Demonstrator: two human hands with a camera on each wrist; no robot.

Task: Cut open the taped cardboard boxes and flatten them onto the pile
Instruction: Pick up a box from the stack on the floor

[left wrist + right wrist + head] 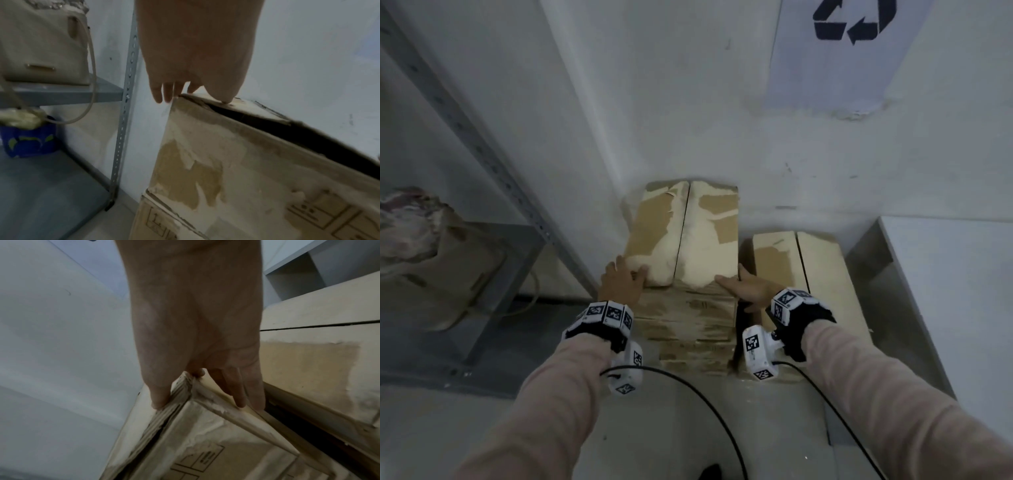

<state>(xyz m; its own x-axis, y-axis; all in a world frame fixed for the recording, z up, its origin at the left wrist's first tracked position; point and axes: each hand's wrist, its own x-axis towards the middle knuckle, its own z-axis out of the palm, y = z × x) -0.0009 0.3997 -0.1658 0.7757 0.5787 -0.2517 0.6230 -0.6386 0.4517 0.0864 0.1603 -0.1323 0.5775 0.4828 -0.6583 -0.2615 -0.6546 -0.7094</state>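
Cardboard box, tall, tan and scuffed with pale patches where tape has torn the paper skin (683, 236), stands on the floor against the white wall at about twelve o'clock from the person, with both hands on its near top edge. The left hand (621, 279) grasps the near-left corner: in the left wrist view the thumb presses on the top flap while the fingers (164, 91) reach down past the corner on the side. The right hand (748, 286) grasps the near-right corner, thumb on top and fingers (238, 395) down the side face, in the narrow gap beside a second, lower pale cardboard box (808, 270) at three o'clock from the first.

The top flaps meet along a dark centre seam that gapes slightly, so the top looks already cut or untaped. I judge the box light and probably empty, stiff along its creases but soft and fraying at the corners, where the corrugated layers show. The peeled surface should give a dry, non-slip grip. Corners and flap edges are the sound places to hold; the middle of a flap would likely buckle under pressure.

Further out, a grey metal shelving rack (482, 147) stands at nine to ten o'clock with a beige handbag (431, 246) on it, and a paper recycling sign (846, 51) hangs on the wall at one o'clock.
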